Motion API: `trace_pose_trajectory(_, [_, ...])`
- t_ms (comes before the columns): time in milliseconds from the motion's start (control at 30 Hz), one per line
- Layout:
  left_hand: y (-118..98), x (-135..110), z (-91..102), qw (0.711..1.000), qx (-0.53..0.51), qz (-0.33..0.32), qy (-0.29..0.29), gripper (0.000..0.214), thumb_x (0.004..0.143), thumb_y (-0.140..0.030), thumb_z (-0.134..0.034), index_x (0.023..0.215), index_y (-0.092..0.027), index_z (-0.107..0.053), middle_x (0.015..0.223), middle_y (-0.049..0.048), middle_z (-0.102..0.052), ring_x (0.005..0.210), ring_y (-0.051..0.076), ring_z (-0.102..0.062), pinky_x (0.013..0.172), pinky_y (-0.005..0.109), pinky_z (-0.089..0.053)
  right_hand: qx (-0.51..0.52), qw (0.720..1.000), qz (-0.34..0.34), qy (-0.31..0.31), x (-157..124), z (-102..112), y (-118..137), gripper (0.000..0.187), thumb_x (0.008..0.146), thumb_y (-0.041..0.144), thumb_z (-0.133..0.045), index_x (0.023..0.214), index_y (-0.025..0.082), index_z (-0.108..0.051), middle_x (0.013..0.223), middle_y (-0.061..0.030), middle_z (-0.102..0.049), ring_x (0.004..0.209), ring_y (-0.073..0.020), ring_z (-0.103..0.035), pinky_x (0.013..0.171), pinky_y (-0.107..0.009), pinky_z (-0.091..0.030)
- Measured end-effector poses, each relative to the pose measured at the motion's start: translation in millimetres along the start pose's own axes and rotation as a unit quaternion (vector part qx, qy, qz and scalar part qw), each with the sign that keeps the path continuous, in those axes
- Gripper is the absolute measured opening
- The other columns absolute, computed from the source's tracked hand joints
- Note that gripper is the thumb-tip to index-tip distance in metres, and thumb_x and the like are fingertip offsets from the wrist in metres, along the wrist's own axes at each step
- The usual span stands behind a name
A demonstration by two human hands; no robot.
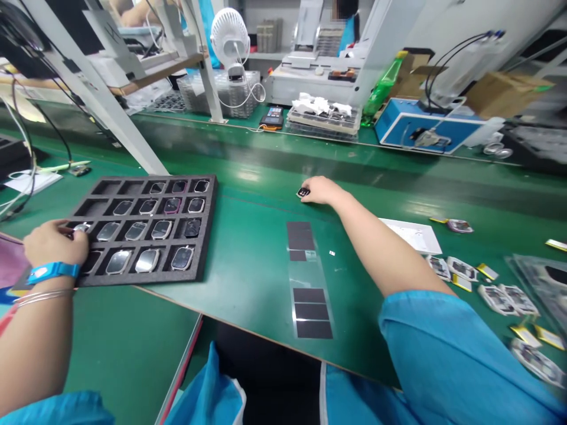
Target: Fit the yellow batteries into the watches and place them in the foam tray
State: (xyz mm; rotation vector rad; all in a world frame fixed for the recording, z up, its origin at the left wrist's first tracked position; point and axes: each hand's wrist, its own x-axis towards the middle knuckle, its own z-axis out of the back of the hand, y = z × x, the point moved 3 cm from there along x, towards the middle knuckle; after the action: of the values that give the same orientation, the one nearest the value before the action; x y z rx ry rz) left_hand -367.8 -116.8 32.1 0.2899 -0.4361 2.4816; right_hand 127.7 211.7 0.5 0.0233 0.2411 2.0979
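Observation:
My left hand (56,245) is at the left edge of a black foam tray (201,254), its fingers closed around a silver smartwatch (82,228) in one of the compartments. Several watch faces sit in the other compartments, some silver-rimmed, some purple-rimmed. Out over the green bench, my right hand (323,191) pinches a small dark watch piece (303,192) with white marks on it, near the back of the work surface. Closer to me lies a clear strip with dark rectangular stickers (312,311).
On the right lie a white tray (416,236), opened watch cases (497,298) and yellow battery cells (549,336). Along the back stand a white fan (230,38), stacked clear trays (325,124), a green bottle (383,85) and a blue box (425,127). A slanted metal post (119,112) rises behind the foam tray.

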Motion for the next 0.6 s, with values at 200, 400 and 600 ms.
trace_pose_trajectory(200, [-39.2, -35.6, 21.8, 0.972, -0.123, -0.097, -0.176, 0.045, 0.071, -0.034, -0.06, 0.11, -0.013, -0.062, 0.12, 0.0182, -0.063, 0.127, 0.04, -0.052, 0.11, 0.059, -0.037, 0.025, 0.994, 0.031, -0.101, -23.4, 11.2, 19.0, 0.049, 0.072, 0.021, -0.068, 0.12, 0.016, -0.07, 0.121, -0.0142, -0.072, 0.111, -0.0342, -0.067, 0.095, -0.043, -0.053])
trace_pose_trajectory(400, [-190.7, -144.2, 6.0, 0.798, -0.49, -0.286, 0.202, 0.062, 0.078, -0.044, -0.072, 0.133, -0.024, -0.052, 0.113, 0.0104, -0.069, 0.099, 0.022, -0.069, 0.085, 0.04, -0.058, 0.137, 0.917, 0.308, -0.211, -91.6, 36.4, 108.9, 0.061, 0.074, 0.02, -0.067, 0.134, 0.023, -0.058, 0.118, -0.0066, -0.073, 0.106, -0.0267, -0.067, 0.097, -0.044, -0.052])
trace_pose_trajectory(600, [-250.0, -186.2, -16.2, 0.58, -0.639, -0.155, 0.481, 0.052, 0.067, -0.043, -0.086, 0.105, -0.014, -0.066, 0.087, 0.0063, -0.071, 0.067, 0.014, -0.067, 0.068, 0.032, -0.06, 0.139, 0.891, 0.4, -0.162, -125.6, 46.1, 141.5, 0.046, 0.085, 0.035, -0.067, 0.13, 0.028, -0.061, 0.121, -0.009, -0.071, 0.111, -0.0284, -0.065, 0.096, -0.047, -0.053])
